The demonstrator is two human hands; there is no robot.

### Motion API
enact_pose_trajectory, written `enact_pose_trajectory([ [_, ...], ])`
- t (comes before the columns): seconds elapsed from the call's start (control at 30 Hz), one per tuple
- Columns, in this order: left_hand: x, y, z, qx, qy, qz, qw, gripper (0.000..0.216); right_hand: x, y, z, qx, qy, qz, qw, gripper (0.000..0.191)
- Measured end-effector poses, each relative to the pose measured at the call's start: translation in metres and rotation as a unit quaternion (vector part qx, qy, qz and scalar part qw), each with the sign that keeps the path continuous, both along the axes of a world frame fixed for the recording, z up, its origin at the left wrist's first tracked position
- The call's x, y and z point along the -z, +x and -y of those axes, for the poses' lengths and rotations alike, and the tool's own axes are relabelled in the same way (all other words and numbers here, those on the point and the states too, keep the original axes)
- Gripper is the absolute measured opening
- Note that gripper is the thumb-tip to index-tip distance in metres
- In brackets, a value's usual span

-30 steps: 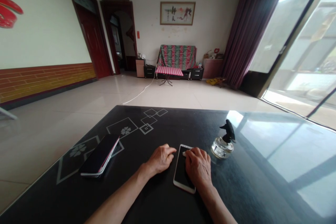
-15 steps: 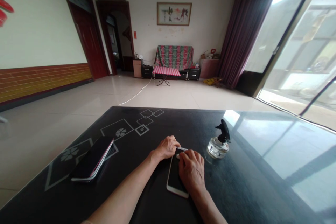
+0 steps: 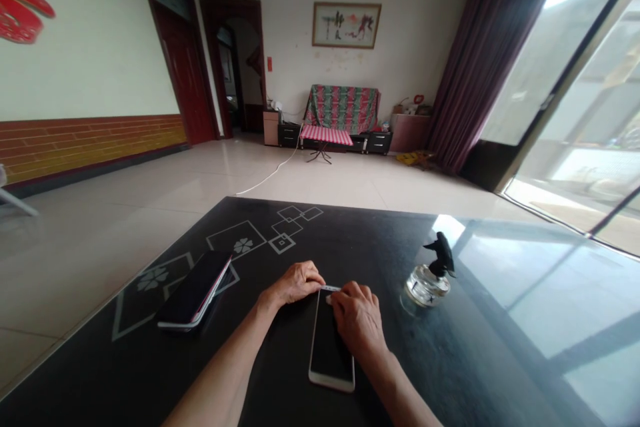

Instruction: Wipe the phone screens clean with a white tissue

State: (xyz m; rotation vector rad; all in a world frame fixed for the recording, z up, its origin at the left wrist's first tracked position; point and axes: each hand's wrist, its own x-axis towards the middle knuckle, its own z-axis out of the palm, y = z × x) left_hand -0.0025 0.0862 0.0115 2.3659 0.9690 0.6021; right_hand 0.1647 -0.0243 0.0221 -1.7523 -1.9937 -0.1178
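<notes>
A smartphone with a white frame and dark screen lies face up on the black table. My left hand has its fingers closed at the phone's top left corner, gripping that edge. Over the upper right of the screen bends my right hand, its fingers pressed together on a small white wad. Only a bit of the wad shows at the fingertips, so its material is hard to make out.
Right of my hands stands a clear spray bottle with a black trigger head. A dark flat case or notebook with pale edges lies to the left. Beyond the table is a small stand with a pink striped top.
The view has turned slightly left. My right hand has shifted toward the phone's top left with the white wad, baring more screen. My left hand stays at the corner.
</notes>
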Motion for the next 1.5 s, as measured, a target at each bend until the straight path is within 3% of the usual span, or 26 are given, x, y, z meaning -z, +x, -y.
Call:
enact_pose_trajectory([
  [0.27, 0.008, -0.001, -0.01, 0.02, -0.017, 0.012, 1.0, 0.015, 0.0, -0.007, -0.023, 0.018, 0.028, 0.016, 0.999, 0.021],
  [0.63, 0.004, -0.001, -0.011, 0.031, -0.013, 0.024, 0.999, 0.017, 0.014, 0.002, -0.025, 0.003, 0.057, -0.037, 0.998, 0.017],
  [1.0, -0.005, -0.001, -0.012, 0.032, -0.025, 0.006, 0.999, 0.015, 0.002, -0.002, -0.02, -0.109, 0.027, 0.021, 0.993, 0.018],
  [1.2, -0.002, 0.0, -0.014, 0.035, -0.023, 0.012, 0.999, 0.017, 0.001, 0.001, -0.025, -0.097, 0.033, 0.034, 0.994, 0.021],
  [1.5, -0.004, 0.0, -0.013, 0.038, -0.02, 0.011, 0.999, 0.019, -0.006, 0.018, -0.038, -0.215, 0.018, 0.084, 0.973, 0.022],
])
